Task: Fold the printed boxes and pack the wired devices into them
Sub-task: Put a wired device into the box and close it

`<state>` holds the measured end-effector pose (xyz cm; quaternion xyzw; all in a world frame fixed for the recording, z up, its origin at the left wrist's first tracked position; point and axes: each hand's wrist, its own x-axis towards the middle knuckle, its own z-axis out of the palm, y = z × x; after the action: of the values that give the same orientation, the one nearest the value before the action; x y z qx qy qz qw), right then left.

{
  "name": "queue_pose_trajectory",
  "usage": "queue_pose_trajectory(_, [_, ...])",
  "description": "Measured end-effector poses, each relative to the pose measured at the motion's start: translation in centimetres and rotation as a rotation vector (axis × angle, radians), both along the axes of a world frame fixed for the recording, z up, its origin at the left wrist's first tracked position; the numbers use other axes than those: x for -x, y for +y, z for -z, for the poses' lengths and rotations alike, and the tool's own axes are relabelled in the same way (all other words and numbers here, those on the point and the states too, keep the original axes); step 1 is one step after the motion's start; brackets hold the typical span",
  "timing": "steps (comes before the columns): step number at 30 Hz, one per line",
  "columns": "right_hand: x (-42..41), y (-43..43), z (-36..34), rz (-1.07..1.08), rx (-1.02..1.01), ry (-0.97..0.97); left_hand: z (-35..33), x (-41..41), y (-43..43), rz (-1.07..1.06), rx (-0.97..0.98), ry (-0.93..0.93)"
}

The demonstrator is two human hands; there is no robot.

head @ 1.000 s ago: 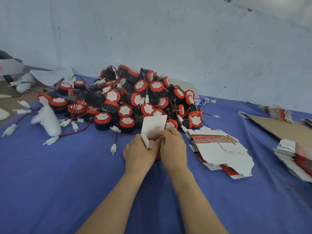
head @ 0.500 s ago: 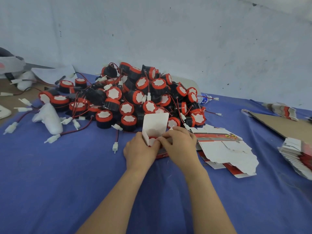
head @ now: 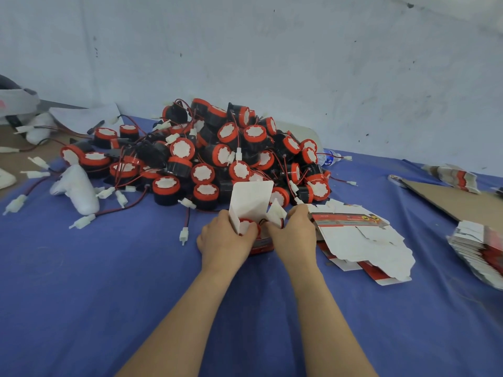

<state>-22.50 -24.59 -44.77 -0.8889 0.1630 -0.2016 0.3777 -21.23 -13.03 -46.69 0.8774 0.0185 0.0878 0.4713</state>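
Your left hand (head: 226, 240) and right hand (head: 295, 235) both grip the open printed box (head: 251, 200) at frame centre, one red wired device (head: 246, 226) seated inside.

Tabletop (head: 81, 295) under a creased blue cloth that fills the foreground; bare brown surface (head: 16, 159) showing past its left edge. Wall (head: 272, 63), white, scuffed and dark-speckled, along the back. Brown cardboard sheet (head: 449, 202), flat, far right. White padded bundle (head: 79, 189), lying on the cloth at left; a second, similar white bundle (head: 40, 129) further back near the left edge. White paper sheet (head: 84, 119), back left by the wall. Clear plastic bottle (head: 326, 158) with blue label, on its side, back centre-right
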Motion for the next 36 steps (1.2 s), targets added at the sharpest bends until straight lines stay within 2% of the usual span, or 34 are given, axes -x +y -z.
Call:
queue_pose_trajectory(3, [-0.3, 0.1, 0.6, 0.022, -0.126, -0.058, 0.1, 0.0, -0.1, 0.001, -0.007, -0.002])
queue_pose_trajectory(8, [0.0, 0.9, 0.6, -0.046, 0.067, -0.324, 0.2, 0.0, 0.0, -0.013, 0.003, -0.011])
queue_pose_trajectory(11, [0.2, 0.5, -0.1, -0.079, 0.078, -0.462, 0.3, 0.1, 0.1, -0.016, 0.019, -0.025])
queue_pose_trajectory(13, [0.4, 0.7, -0.6, -0.107, 0.046, -0.482, 0.3, 0.1, 0.1, -0.014, 0.014, -0.032])
queue_pose_trajectory(17, [0.5, 1.2, -1.4, -0.118, 0.011, -0.415, 0.2, 0.0, 0.1, -0.011, -0.005, -0.028])
queue_pose_trajectory(22, [0.4, 1.2, -1.2, -0.185, 0.228, -0.263, 0.1, -0.1, 0.1, -0.012, -0.011, -0.013])
queue_pose_trajectory(26, [0.3, 0.3, -1.0, -0.133, 0.276, -0.128, 0.2, -0.1, 0.1, -0.002, 0.005, -0.027])
queue_pose_trajectory(30, [0.3, 0.6, -1.2, -0.104, 0.28, -0.073, 0.3, -0.1, 0.1, 0.005, 0.004, -0.044])
queue_pose_trajectory(36, [0.5, 1.3, -1.2, -0.187, 0.33, -0.017, 0.2, -0.1, 0.1, 0.005, -0.01, -0.042])
